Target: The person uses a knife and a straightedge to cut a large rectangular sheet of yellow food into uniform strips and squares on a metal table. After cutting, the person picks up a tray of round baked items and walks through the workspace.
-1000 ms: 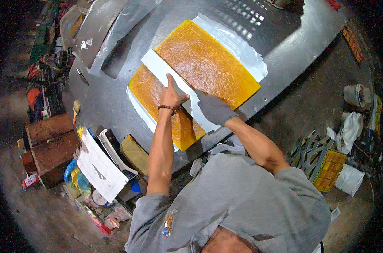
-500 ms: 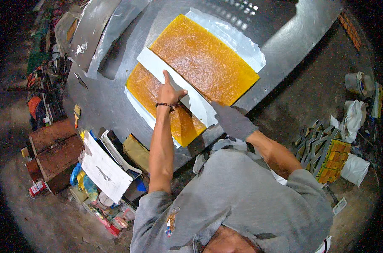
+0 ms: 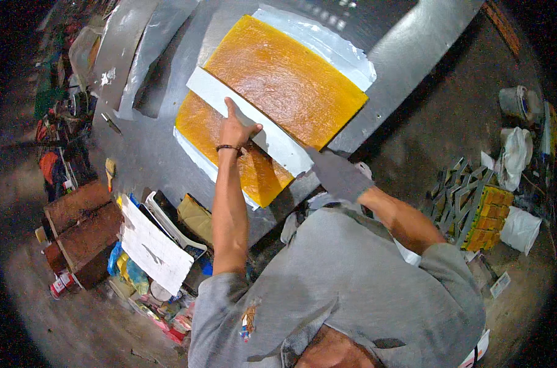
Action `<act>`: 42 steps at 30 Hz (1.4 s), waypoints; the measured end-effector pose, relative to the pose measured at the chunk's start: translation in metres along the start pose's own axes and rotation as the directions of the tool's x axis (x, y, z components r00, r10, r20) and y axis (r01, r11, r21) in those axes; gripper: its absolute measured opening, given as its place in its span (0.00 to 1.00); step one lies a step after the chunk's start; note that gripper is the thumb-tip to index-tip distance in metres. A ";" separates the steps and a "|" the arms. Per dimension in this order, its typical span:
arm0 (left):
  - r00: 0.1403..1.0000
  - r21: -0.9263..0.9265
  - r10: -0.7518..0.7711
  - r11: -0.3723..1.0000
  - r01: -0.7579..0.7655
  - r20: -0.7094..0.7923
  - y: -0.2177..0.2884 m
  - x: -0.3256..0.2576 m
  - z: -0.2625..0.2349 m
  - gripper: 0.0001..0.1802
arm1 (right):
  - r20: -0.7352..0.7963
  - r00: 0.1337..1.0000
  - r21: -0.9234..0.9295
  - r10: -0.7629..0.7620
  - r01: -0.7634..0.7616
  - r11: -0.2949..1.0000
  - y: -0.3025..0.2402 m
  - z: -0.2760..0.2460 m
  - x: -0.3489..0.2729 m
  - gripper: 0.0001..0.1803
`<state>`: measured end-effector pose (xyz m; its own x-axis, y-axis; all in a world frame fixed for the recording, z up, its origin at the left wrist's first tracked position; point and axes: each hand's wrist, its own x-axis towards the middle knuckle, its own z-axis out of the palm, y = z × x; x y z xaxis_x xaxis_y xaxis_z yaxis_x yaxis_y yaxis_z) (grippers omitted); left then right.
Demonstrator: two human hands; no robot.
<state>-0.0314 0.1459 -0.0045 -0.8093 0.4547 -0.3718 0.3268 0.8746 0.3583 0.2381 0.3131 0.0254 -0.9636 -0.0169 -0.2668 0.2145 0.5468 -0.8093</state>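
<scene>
Yellow sheet (image 3: 291, 80), 12 o'clock: glossy, with a pebbled surface. White strip (image 3: 272, 140) across it: matt, smooth. Grey bench (image 3: 146, 153), exposed at 10 o'clock: metal, smooth, dully shining. Grey glove (image 3: 341, 176): matt cloth. Grey shirt (image 3: 352, 276), 6 o'clock: matt, creased cloth. White board (image 3: 146, 233), 8 o'clock: matt, scuffed; material indeterminate. White bag (image 3: 513, 159), 3 o'clock: crumpled, apparently thin plastic.
</scene>
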 end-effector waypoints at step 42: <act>0.998 0.035 -0.053 0.998 0.051 0.045 0.007 -0.003 -0.011 0.72 | 0.093 0.954 0.026 0.284 -0.288 0.957 0.042 0.030 -0.084 0.28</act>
<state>-0.0325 0.1484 0.0088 -0.8028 0.4149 -0.4281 0.3019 0.9021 0.3082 0.3324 0.3126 -0.0015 -0.8436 0.0610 -0.5335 0.4867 0.5064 -0.7118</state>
